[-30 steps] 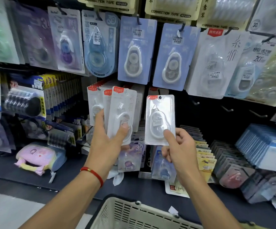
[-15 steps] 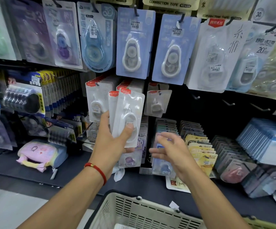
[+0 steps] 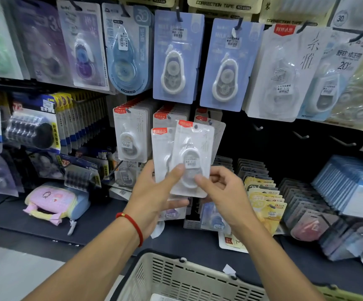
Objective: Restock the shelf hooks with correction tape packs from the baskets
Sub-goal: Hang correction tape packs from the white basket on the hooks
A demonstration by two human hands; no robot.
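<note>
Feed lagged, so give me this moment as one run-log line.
left hand: holds white correction tape packs | right hand: pinches front white pack | empty black hooks right | beige plastic basket below

We note a dark shelf board running across the lower half of the view, under the pegboard wall. At 9 o'clock on it lies a pink and blue pouch, on its side, its zipper pull resting on the board. At 3 o'clock, rows of carded packs stand upright in files: yellow-carded packs, then grey-carded packs, then a block of blue boxes at the far right. At 4 o'clock a loose white card lies flat on the board. At 6 o'clock a beige slotted basket sits in front of the shelf edge.
</note>
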